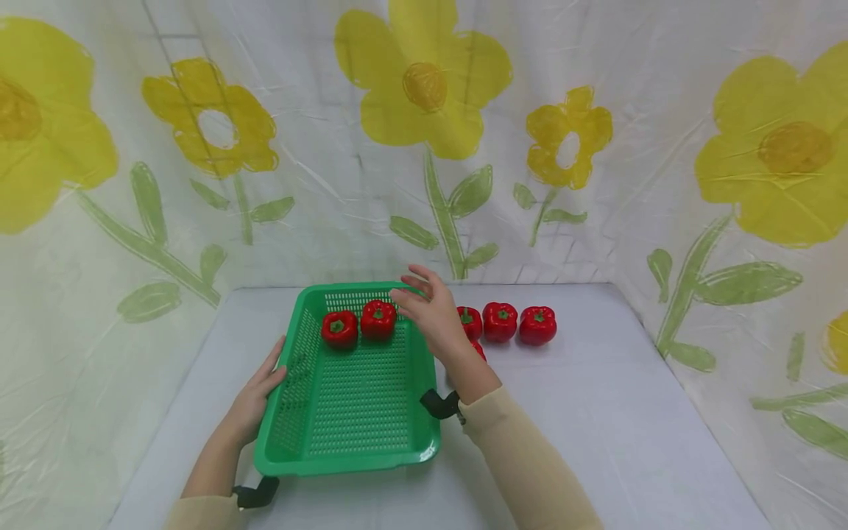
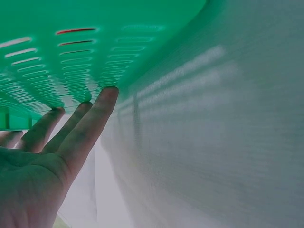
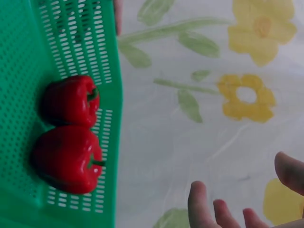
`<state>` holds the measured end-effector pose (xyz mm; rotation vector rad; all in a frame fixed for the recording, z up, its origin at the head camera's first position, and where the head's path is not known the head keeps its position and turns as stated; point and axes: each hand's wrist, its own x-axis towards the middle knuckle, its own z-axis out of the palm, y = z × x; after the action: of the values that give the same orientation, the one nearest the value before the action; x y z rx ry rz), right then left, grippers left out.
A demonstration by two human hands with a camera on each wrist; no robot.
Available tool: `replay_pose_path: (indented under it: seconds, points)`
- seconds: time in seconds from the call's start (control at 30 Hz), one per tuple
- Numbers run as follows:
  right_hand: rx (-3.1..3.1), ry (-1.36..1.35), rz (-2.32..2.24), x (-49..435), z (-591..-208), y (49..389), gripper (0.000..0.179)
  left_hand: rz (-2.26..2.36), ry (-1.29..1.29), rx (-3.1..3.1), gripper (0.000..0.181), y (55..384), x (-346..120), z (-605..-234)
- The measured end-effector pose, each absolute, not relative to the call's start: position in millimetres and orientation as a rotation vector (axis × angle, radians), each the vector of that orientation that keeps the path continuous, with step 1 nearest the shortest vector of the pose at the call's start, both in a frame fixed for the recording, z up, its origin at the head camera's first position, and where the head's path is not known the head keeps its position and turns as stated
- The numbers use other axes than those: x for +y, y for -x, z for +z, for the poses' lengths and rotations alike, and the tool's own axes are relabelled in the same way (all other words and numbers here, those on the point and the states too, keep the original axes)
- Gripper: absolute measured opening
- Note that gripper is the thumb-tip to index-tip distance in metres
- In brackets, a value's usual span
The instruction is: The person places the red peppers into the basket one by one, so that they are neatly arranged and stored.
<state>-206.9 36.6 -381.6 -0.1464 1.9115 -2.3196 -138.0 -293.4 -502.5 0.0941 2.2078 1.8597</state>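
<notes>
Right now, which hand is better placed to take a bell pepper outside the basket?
Probably the right hand: it is empty and nearer those red bell peppers; the left hand touches the green basket.

Both forearms enter from the lower edge of the head view and slant inward, each with a cream sleeve ending short of the wrist. The left hand (image 1: 254, 403) reaches forward and slightly rightward, its thumb (image 1: 272, 380) set apart from the fingers, which the left wrist view shows straight and a little spread. The right hand (image 1: 433, 315) is farther forward and raised, tilted up and to the left; its fingers are loosely bent and separated, with a wide gap to the thumb in the right wrist view.
</notes>
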Motion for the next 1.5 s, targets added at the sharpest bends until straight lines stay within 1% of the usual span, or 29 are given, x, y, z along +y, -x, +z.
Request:
replay_pose_path:
  seconds: [0.4,0.83,1.0,1.23,1.5]
  points:
    - [1.946,0.158,-2.326,57,-390,203,0.054,1.852,-0.081,2.23,0.059,136,-295,-504]
    - [2.067,0.153,-2.275,76,-390,197,0.052,1.837,-0.096,2.256,0.059,136,-296,-504]
    - [2.18,0.157,-2.188,84,-396,194,0.053,1.831,-0.098,2.256,0.058,133,-297,-504]
    - [2.362,0.139,-2.071,103,-405,192,0.05,1.853,-0.131,2.226,0.058,136,-293,-504]
    - [2.414,0.147,-2.028,121,-413,188,0.053,1.872,-0.139,2.209,0.059,137,-292,-505]
